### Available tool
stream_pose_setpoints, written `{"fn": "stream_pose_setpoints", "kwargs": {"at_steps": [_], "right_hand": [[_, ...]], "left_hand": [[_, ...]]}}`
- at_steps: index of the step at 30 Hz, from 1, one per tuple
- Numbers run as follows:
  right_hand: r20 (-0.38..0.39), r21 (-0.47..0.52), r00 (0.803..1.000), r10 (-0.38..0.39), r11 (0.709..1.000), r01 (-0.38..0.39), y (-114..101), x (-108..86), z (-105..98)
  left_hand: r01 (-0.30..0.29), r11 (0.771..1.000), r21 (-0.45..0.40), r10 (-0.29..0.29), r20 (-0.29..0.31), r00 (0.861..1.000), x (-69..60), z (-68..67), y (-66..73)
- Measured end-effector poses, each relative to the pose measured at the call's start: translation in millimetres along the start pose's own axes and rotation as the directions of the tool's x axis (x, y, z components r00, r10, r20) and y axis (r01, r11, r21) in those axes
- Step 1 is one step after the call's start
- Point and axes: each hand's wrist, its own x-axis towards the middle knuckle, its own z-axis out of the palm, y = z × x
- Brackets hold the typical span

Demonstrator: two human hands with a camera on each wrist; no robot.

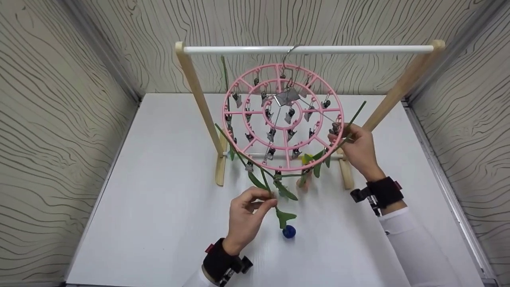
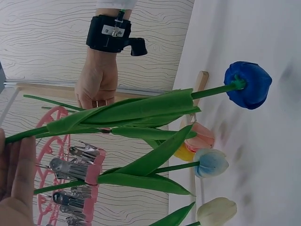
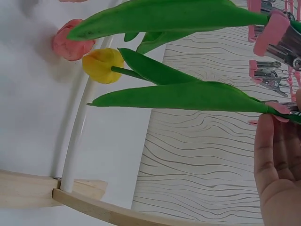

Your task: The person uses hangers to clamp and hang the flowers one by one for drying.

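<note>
A pink round clip hanger (image 1: 331,110) hangs by its metal hook from a white rod, with metal clips around its rings. My left hand (image 1: 247,215) pinches the green stem of a blue tulip (image 2: 247,84), whose bloom points down in front of the hanger. At the hanger's right edge, my right hand (image 1: 360,151) holds a metal clip (image 1: 334,128) at a green tulip stem (image 1: 357,113). Yellow (image 3: 101,66), pink (image 3: 73,40), pale blue (image 2: 210,163) and white (image 2: 217,211) tulips hang heads down below the hanger.
A rack with wooden legs (image 1: 199,95) and a white top rod (image 1: 358,49) stands on the white table (image 1: 159,191). A lower white bar (image 3: 77,136) joins its feet. Wood-grain patterned panels (image 1: 40,119) enclose the back and sides.
</note>
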Motion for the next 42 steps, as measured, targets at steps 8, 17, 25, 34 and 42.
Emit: {"fn": "stream_pose_setpoints", "kwargs": {"at_steps": [8,17,25,34,42], "right_hand": [[-0.035,0.06,0.999,-0.032,0.998,0.034,-3.1,-20.0,-1.5],[-0.04,0.046,0.998,-0.05,0.998,0.052,-10.8,-46.0,-0.1],[-0.045,0.147,0.982,-0.183,0.971,0.188,-13.7,-65.7,8.8],[-0.079,0.129,0.975,-0.21,0.967,0.219,-16.7,-82.8,19.1],[-0.074,0.101,0.971,-0.227,0.967,0.234,-18.1,-96.4,27.8]], "left_hand": [[-0.009,1.0,0.008,0.009,-0.004,1.0,-0.7,-1.2,-2.0],[-0.006,1.0,0.014,0.006,-0.013,1.0,-1.0,-1.6,-2.5],[-0.029,1.0,0.011,0.029,-0.015,0.999,-3.5,-3.6,-6.8],[-0.021,1.0,0.017,0.021,-0.024,0.999,-3.1,-4.1,-7.7],[-0.016,0.999,0.034,0.017,-0.029,0.999,-4.0,-4.8,-6.9]]}}
